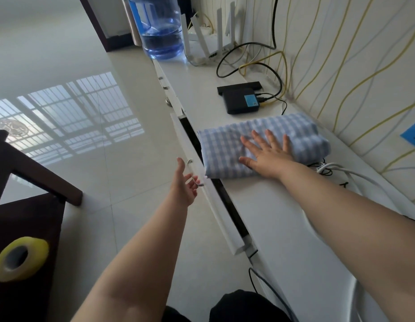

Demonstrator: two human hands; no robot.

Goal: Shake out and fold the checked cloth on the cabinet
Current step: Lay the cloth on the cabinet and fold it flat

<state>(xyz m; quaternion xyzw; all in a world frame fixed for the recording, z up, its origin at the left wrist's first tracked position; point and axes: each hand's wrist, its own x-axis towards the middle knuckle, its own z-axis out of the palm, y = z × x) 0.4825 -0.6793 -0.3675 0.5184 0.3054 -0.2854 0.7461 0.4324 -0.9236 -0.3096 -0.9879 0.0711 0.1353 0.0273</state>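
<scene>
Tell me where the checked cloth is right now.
The checked cloth lies folded on the white cabinet, under the right hand, beside the black box.

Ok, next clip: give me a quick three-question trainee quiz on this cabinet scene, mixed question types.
1. True or false: the right hand lies flat, fingers spread, on the checked cloth.
2. Where is the left hand? A) gripping the cloth; B) open, off the cabinet top, near the handle of the front panel; C) on the water bottle.
3. Fill in: the cloth on the cabinet is already ____ into a thick bundle.

Key
1. True.
2. B. I cannot tell whether it touches the handle.
3. Folded. It sits between the black box and the white cables.
</scene>
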